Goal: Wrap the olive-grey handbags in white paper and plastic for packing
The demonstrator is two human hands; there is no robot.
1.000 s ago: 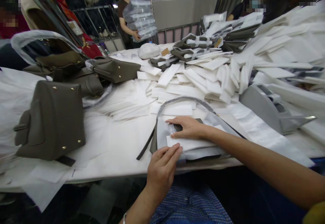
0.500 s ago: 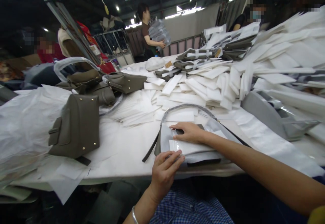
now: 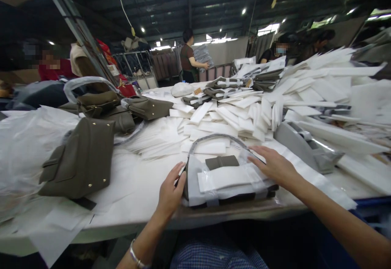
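A flat olive-grey handbag (image 3: pixel 224 162) wrapped in clear film, with a white foam strip (image 3: pixel 226 177) taped across it, lies at the table's near edge. My left hand (image 3: pixel 171 189) rests against the bag's left end, fingers together and slightly bent. My right hand (image 3: pixel 273 165) lies on the bag's right end, fingers stretched out flat. The bag's grey handle (image 3: pixel 214 138) arches away from me over the table.
An upright olive handbag (image 3: pixel 81 159) stands to the left, more bags (image 3: pixel 122 106) behind it. Heaps of white foam strips (image 3: pixel 238 110) cover the middle and right. A grey tape dispenser (image 3: pixel 302 143) sits to the right. Other people work at the far side.
Both hands slid off the top of the wrapped bag to its two ends: left hand to the left end, right hand to the right end. The camera tilted upward.
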